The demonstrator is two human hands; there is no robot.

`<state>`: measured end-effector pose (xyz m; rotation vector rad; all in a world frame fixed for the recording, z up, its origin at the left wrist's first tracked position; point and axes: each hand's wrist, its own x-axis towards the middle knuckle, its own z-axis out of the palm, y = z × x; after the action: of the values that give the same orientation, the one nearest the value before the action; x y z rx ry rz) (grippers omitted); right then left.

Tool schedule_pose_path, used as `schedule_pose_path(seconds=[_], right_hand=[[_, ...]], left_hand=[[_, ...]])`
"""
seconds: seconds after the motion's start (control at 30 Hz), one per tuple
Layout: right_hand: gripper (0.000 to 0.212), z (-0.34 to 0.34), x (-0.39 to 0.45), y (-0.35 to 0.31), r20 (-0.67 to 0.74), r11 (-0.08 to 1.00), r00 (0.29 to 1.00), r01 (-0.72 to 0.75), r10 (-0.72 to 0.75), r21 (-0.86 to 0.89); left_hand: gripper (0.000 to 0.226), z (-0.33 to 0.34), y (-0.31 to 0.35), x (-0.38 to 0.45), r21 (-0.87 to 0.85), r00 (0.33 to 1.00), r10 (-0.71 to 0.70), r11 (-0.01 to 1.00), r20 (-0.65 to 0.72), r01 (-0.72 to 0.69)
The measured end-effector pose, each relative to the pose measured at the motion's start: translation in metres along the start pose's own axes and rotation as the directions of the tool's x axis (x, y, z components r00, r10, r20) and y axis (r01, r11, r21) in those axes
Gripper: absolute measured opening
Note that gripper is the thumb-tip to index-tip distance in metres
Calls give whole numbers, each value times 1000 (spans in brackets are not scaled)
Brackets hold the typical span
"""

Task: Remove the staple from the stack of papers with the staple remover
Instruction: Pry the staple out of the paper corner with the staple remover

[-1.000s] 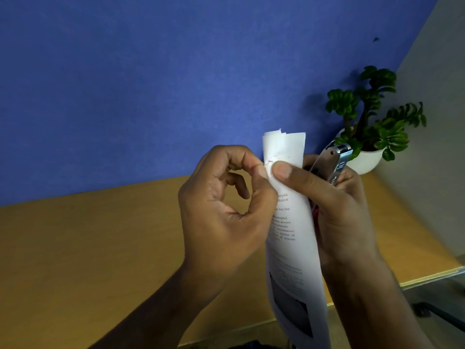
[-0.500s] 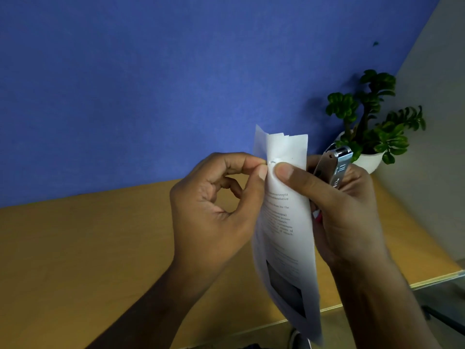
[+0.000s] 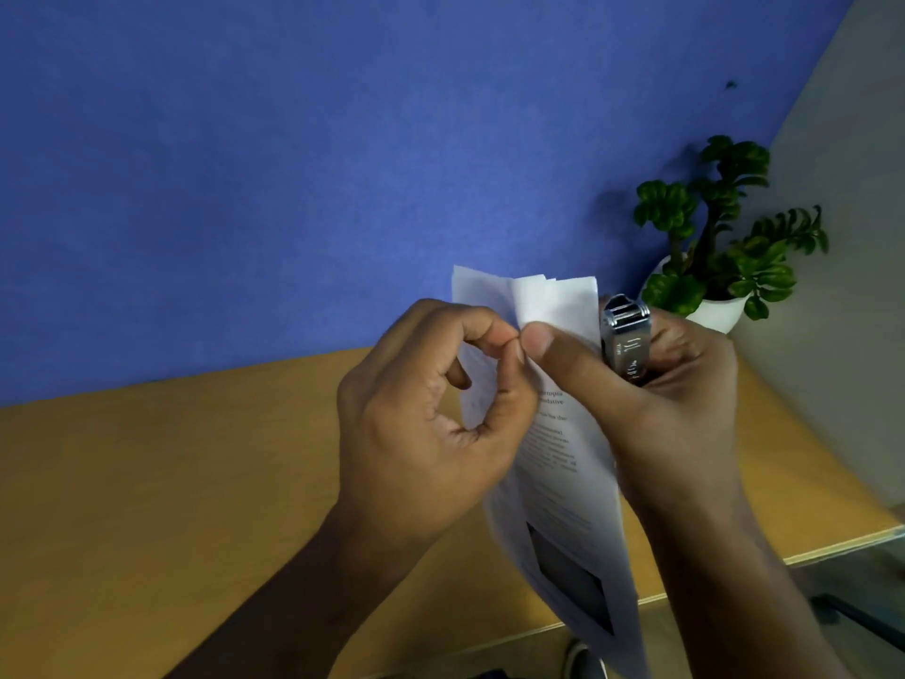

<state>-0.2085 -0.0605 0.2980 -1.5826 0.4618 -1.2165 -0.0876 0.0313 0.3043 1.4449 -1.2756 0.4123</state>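
White printed paper stack [image 3: 553, 433] held upright above the desk, left hand [image 3: 426, 433] pinching at the stapled top corner, right hand [image 3: 656, 399] gripping both sheets and chrome staple remover [image 3: 627, 343], so pull that staple straight out, gently, to avoid tearing.

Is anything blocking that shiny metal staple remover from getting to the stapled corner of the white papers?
Yes: the right hand's own thumb lies across the white printed papers beside the metal staple remover, and the left hand pinches that corner.

Staple unseen (papers [image 3: 553, 433] cropped below)
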Motion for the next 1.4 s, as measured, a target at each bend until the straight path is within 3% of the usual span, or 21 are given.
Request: schedule_pose_path(seconds=[0.27,0.43,0.53,0.57,0.7,0.77,0.87,1.1,1.17,1.23,1.33,1.4], right_hand=[[48,1,1,4,-10,1000,1000,28,-28,8],[55,0,3,9,50,995,999,5,-10,95],[13,2,4,9,86,968,996,-38,17,247],[10,2,5,7,109,954,994,-61,30,293],[21,3,8,10,182,923,980,-139,76,360],[18,5,5,11,144,962,987,-104,69,251],[15,11,0,9,12,998,998,54,-54,-14],[17,12,-1,14,-7,904,958,267,-286,-335],[18,11,-1,15,-4,891,952,285,-306,-354],[20,12,-1,16,11,879,948,301,-320,-369],[23,10,-1,19,55,864,941,330,-335,-381],[26,10,-2,20,83,845,932,355,-353,-399]], left_hand=[[7,4,-5,-4,-24,1000,-9,1000,-2,9],[4,5,-6,-1,-295,962,-270,916,45,271],[5,7,-7,0,-398,917,-381,827,121,396],[6,8,-7,-1,-418,908,-397,808,136,416],[2,9,-7,-3,-465,888,-430,761,162,453],[5,10,-8,-3,-491,890,-425,748,162,447],[13,10,-7,-3,-541,882,-434,704,186,461],[15,9,-13,-3,-629,811,-513,540,282,560],[32,8,-13,-2,-662,796,-527,486,298,570],[52,6,-12,-2,-658,804,-511,498,305,566],[28,6,-14,-1,-613,823,-506,572,258,545],[26,7,-18,-2,-580,820,-527,605,222,546]])
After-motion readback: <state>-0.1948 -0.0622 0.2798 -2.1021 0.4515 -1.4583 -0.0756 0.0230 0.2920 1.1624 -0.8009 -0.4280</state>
